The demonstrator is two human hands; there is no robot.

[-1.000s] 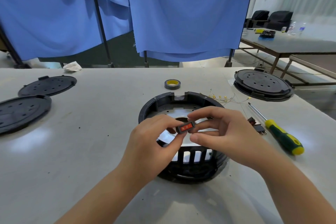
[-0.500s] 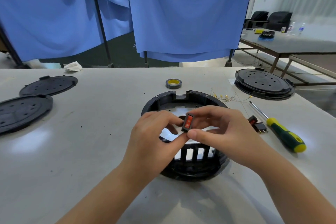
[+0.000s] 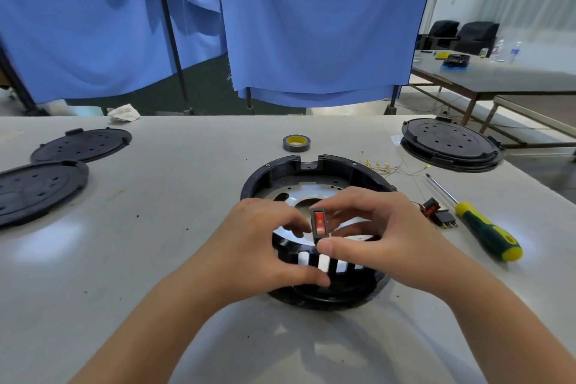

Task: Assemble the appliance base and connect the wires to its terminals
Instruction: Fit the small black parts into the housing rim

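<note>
Blue curtains hang behind a pale grey desk [image 3: 156, 259], and right at the centre of it sits the black round appliance base [image 3: 314, 171], open at the top with its metal plate showing inside and a slotted wall on the near side. Both hands are up over it now: the right hand [image 3: 386, 227] pinches a small rocker switch [image 3: 319, 224] with a red face, forefinger on its top end and thumb under its bottom end, holding it upright just above the base's near rim. The left hand [image 3: 261, 243] sits right beside it, fingers curled in toward the switch's left edge and thumb low against the slotted wall; whether those fingertips actually grip the switch is hard to tell from here, though it looks like a steadying touch. As for progress, this looks early: the switch is not yet seated in the base, the thin wires [image 3: 383, 167] with their yellow terminals lie loose on the desk behind the base to the right, well apart from both hands, and a second switch [image 3: 436, 215] waits near the green and yellow screwdriver [image 3: 480, 227]. Black cover discs [image 3: 46, 184] lie off to the left, another disc [image 3: 450, 143] far right, a roll of tape [image 3: 296, 143] behind. So fitting, wiring and closing up all seem left to do.
</note>
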